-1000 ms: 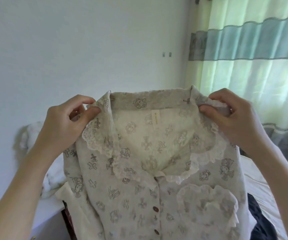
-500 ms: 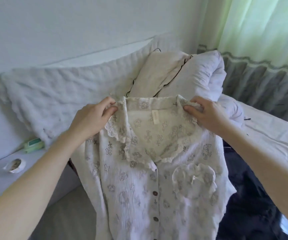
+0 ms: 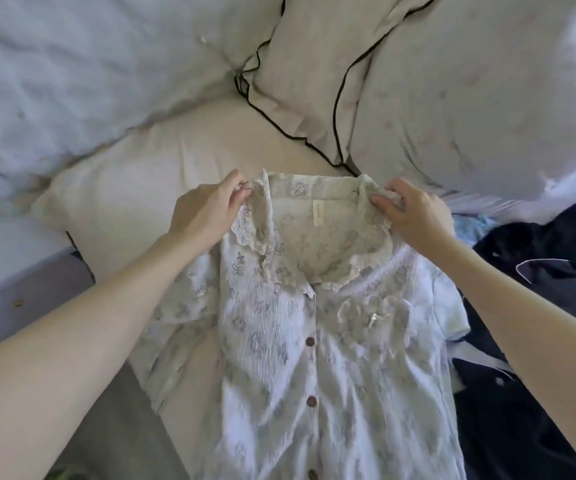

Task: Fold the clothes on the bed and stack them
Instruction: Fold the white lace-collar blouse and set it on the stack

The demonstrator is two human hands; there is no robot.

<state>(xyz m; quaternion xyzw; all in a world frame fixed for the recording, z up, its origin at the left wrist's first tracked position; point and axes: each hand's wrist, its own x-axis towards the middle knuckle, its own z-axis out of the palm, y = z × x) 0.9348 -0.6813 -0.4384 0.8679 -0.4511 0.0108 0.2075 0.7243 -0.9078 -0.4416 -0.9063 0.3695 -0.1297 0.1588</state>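
Note:
A cream printed blouse (image 3: 314, 358) with a lace collar, brown buttons and a ruffled chest pocket lies front-up on the bed, collar toward the pillows. My left hand (image 3: 207, 213) pinches the left collar corner between thumb and fingers. At the right collar and shoulder, my right hand (image 3: 414, 216) pinches the fabric. Both sleeves spread out sideways. The blouse's lower hem runs out of view at the bottom.
A beige pillow (image 3: 162, 188) lies under the collar, with another black-piped pillow (image 3: 307, 71) and a white quilt (image 3: 89, 64) behind. A white pillow (image 3: 487, 98) sits at the right. Dark navy clothes (image 3: 556, 271) are piled on the right. A bedside surface (image 3: 9, 258) is at left.
The blouse went from held up in front of the wall to lowered onto the bed. My view tilted down with it, and both hands kept their grip on the collar.

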